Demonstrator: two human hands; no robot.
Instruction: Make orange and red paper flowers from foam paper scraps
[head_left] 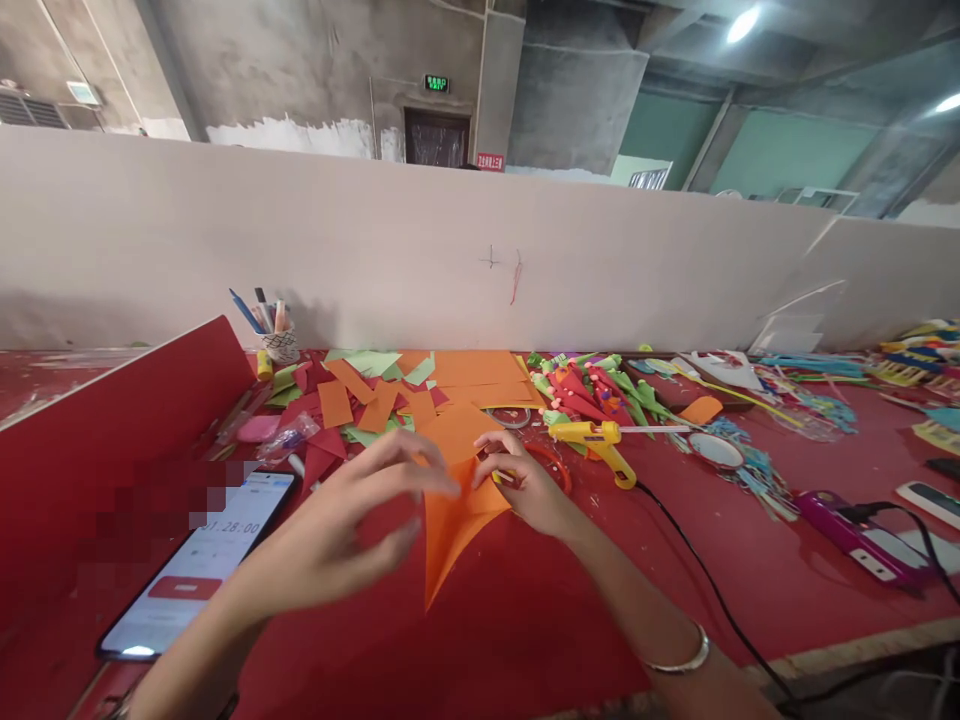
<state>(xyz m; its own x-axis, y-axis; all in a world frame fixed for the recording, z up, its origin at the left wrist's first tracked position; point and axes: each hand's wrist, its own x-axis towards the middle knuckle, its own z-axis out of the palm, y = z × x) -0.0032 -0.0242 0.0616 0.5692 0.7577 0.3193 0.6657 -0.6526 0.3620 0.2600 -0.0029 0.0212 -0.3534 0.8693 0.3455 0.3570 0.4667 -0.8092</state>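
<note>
An orange sheet of paper, partly folded into a pointed shape, is held up above the red table in the middle of the head view. My right hand pinches its upper right side, the fingers curled over the edge. A small yellow and white bit shows by those fingers; I cannot make out what it is. My left hand hovers just left of the paper with thumb and fingers apart. Whether its fingertips touch the sheet is hard to tell. Behind the paper lies a red ring-shaped item, partly hidden by my right hand.
A yellow glue gun lies to the right, its black cord running forward. Orange, red and green paper pieces are heaped behind. A phone lies at left, near a pen cup. Finished-looking paper cones and a purple device are at right.
</note>
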